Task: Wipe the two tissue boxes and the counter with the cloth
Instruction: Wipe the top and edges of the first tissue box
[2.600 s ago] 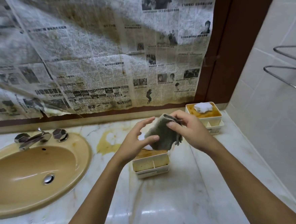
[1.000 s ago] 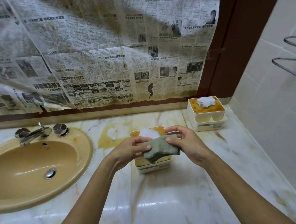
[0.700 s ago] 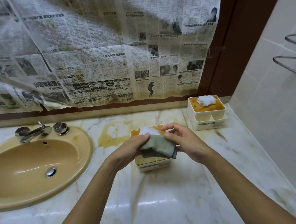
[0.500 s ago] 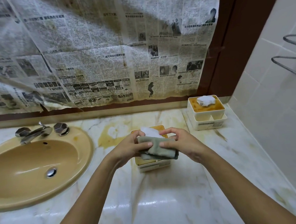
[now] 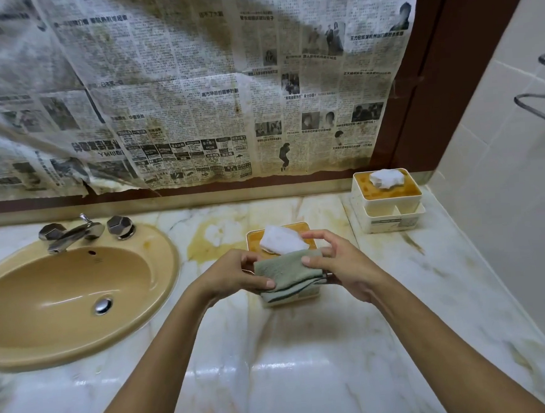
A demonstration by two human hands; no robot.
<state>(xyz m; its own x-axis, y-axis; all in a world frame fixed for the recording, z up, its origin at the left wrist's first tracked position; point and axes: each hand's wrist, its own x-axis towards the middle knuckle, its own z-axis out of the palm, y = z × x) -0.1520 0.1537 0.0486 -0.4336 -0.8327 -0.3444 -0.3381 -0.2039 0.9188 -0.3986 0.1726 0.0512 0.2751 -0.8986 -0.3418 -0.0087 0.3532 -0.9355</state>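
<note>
Both ends of the cloth are pinched by my left hand and right hand, crosswise just over the near tissue box.

The left hand and right hand are bare. The left forearm and right forearm are bare too. The nails are short and plain

Both hands together out front, forearms angling in

Left hand pinches one end of the cloth, thumb on top; right hand thumbs the other end, index finger raised.
</note>
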